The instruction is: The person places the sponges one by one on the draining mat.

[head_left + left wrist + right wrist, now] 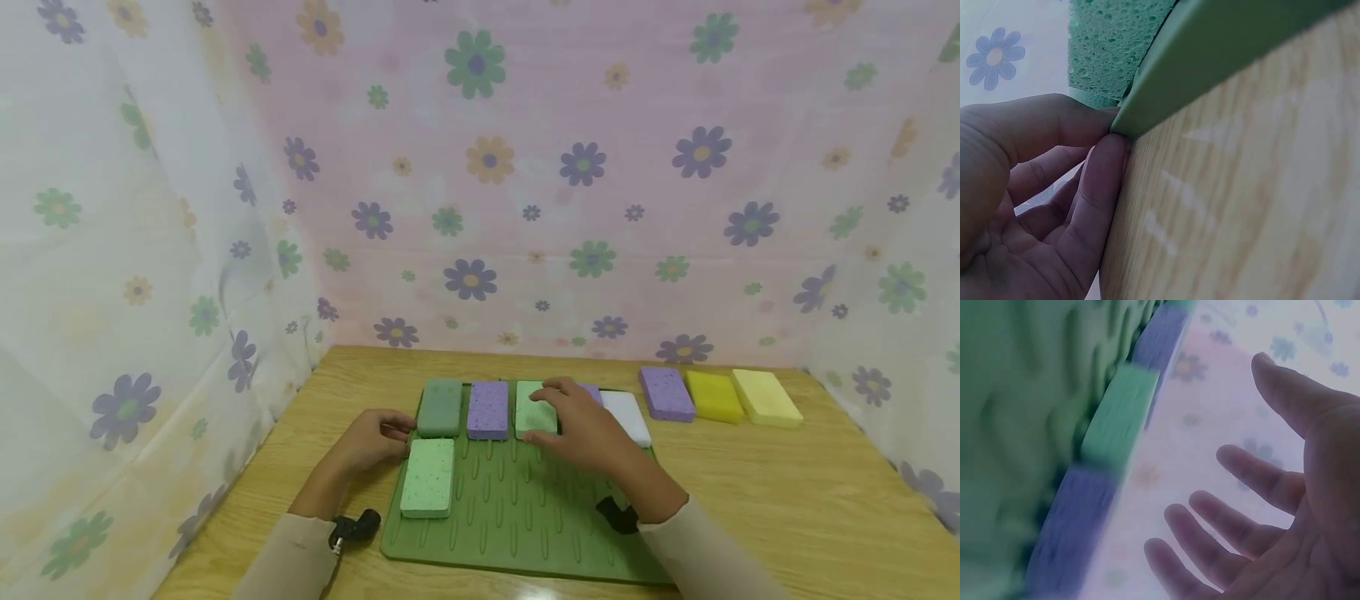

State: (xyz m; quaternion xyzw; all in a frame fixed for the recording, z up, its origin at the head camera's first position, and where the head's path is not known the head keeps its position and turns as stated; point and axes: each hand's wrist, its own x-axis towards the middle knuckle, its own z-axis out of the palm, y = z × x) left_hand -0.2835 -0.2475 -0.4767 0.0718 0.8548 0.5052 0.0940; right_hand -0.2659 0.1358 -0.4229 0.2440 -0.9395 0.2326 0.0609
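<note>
A green ridged mat point(517, 521) lies on the table. My left hand point(372, 440) is at its left edge; in the left wrist view, thumb and finger pinch the rim of the mat point(1175, 75). Beside that hand lie a dark green sponge point(441, 408) and a pale green speckled sponge point(428, 477). Over the mat's back row hovers my right hand point(585, 429), near another pale green sponge point(529, 415). Its fingers are spread and loosely bent, holding nothing in the right wrist view. A purple sponge point(488, 410) sits left of it; a second purple one point(591, 390) is partly hidden.
A white sponge point(627, 418) ends the back row on the right. Off the mat, at the back right, lie a purple sponge point(667, 393), a yellow sponge point(714, 396) and a cream sponge point(767, 397). Flowered cloth point(525, 167) walls in the wooden table point(795, 508).
</note>
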